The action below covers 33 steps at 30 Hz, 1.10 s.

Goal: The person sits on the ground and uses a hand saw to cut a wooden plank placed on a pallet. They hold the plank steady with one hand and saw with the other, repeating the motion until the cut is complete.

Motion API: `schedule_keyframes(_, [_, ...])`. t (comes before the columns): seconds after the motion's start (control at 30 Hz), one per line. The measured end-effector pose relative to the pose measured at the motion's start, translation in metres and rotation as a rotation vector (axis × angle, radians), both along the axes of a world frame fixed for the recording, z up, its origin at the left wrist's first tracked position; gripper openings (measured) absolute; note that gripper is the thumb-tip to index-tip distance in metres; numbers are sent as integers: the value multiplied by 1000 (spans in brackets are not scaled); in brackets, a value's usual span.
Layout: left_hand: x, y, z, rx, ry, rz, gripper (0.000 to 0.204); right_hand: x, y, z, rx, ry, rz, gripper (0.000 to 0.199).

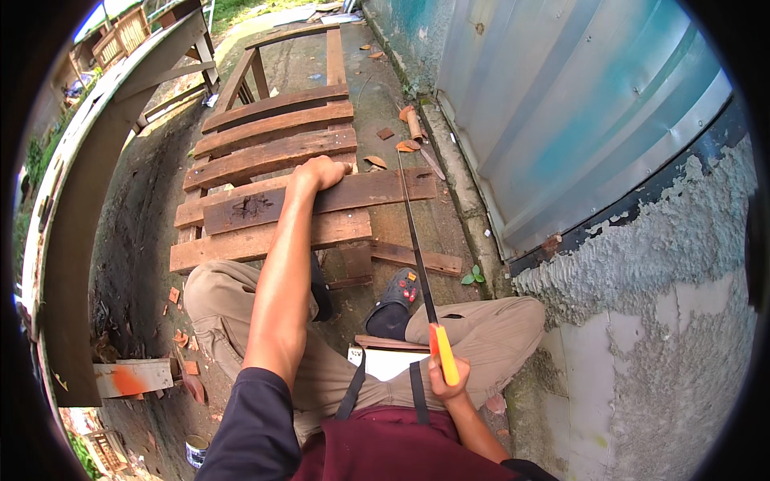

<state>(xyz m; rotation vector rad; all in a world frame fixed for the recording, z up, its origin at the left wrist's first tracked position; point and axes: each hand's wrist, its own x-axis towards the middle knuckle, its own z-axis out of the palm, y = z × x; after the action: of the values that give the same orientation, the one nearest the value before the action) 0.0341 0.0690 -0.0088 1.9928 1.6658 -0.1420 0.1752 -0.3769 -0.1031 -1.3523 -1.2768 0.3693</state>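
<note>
My left hand (322, 171) is closed over the far edge of a dark loose wooden plank (377, 187), pressing it down; the fingertips are partly hidden. The plank lies across a wooden slatted frame (277, 150), and its right end sticks out past the slats. My right hand (451, 380), low and close to my body, is wrapped round the yellow and orange handle of a handsaw (422, 272). The saw's long narrow blade points away from me. Its far part crosses the plank's overhanging right end and appears to touch it.
A corrugated metal panel (553, 104) and a rough wall (634, 337) bound the right side. At the left stands a long wooden table (68, 280). Wood offcuts, such as a strip (421, 258), and dry leaves lie on the floor. A tin can (196, 450) stands lower left.
</note>
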Motion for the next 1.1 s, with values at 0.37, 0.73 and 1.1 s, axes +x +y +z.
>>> schedule_keyframes(0.37, [4,12,-7,20,-3,-51,67,-7,97,8,-22,98,-61,18])
schedule_keyframes(0.73, [12,1,8,-30,-30,-10,67,-1,127,25,-42,426,-72,22])
schedule_keyframes(1.1, [6,-12,10,-67,-26,17,70,-6,-18,-12,-61,-26,-4,9])
